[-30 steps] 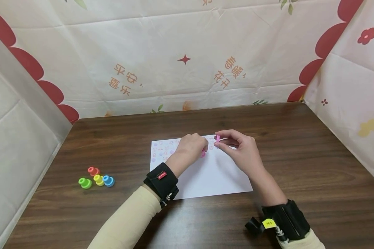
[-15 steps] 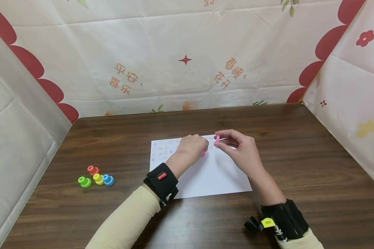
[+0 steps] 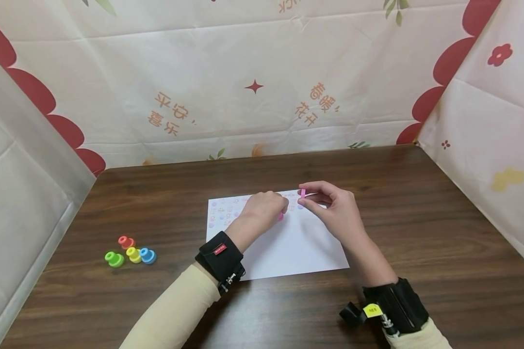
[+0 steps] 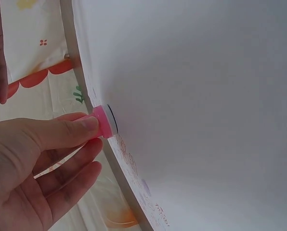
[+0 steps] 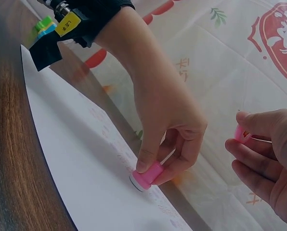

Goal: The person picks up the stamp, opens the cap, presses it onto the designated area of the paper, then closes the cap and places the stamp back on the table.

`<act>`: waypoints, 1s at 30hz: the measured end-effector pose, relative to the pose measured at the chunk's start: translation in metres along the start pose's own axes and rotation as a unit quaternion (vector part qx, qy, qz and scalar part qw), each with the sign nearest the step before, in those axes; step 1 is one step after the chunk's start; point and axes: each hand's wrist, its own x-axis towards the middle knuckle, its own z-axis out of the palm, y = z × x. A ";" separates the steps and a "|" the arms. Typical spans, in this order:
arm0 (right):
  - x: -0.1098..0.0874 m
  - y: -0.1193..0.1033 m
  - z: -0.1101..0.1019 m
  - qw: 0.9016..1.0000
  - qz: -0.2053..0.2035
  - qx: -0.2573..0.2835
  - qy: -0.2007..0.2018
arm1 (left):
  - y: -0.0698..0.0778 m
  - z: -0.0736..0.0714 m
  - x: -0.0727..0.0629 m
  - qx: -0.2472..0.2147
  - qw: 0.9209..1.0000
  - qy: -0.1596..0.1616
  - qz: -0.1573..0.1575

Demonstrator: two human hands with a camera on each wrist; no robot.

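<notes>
Near the far edge of a white sheet of paper (image 3: 297, 252), my left hand (image 3: 262, 211) pinches a pink toy stamp (image 4: 105, 121) between thumb and fingers. The stamp's pale end faces the paper; whether it touches I cannot tell. To its right, my right hand (image 3: 340, 213) holds a small pink cap (image 3: 303, 193) between thumb and index finger, raised over the sheet's far right part. In the right wrist view the cap (image 5: 242, 134) has a small mark on it. Rows of small purple and reddish prints (image 3: 222, 211) run along the paper's far side, partly hidden by my left hand.
Several more stamps stand grouped on the brown wooden table (image 3: 166, 208) at left: red (image 3: 126, 242), green (image 3: 114, 259), yellow (image 3: 133, 255) and blue (image 3: 147, 256). Patterned cloth (image 3: 227, 58) hangs behind and along both sides of the table.
The head view has shifted slightly, moving the whole scene a little left. Both hands keep the same grips and places relative to the paper.
</notes>
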 end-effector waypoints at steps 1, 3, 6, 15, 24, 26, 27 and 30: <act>0.000 0.000 0.000 1.000 0.001 -0.001 0.000 | -0.001 0.000 -0.001 -0.002 1.000 0.000 0.001; -0.001 0.000 0.000 1.000 0.003 -0.001 -0.001 | -0.002 0.000 -0.002 0.000 1.000 0.002 0.002; -0.002 0.000 0.000 1.000 0.007 -0.005 -0.004 | -0.005 0.000 -0.004 0.000 1.000 0.008 -0.001; -0.004 0.001 0.001 1.000 0.016 -0.013 -0.007 | -0.019 -0.008 -0.019 -0.062 0.995 0.074 -0.012; -0.006 0.002 0.003 0.999 0.022 -0.025 -0.015 | -0.029 -0.009 -0.035 -0.191 0.971 0.141 -0.031; -0.007 0.003 0.003 0.999 0.025 -0.028 -0.017 | -0.030 -0.008 -0.037 -0.223 0.963 0.149 -0.032; -0.008 0.003 0.004 0.999 0.025 -0.029 -0.018 | -0.031 -0.007 -0.038 -0.240 0.958 0.154 -0.033; -0.009 0.003 0.005 0.999 0.026 -0.032 -0.019 | -0.031 -0.004 -0.040 -0.302 0.937 0.170 -0.037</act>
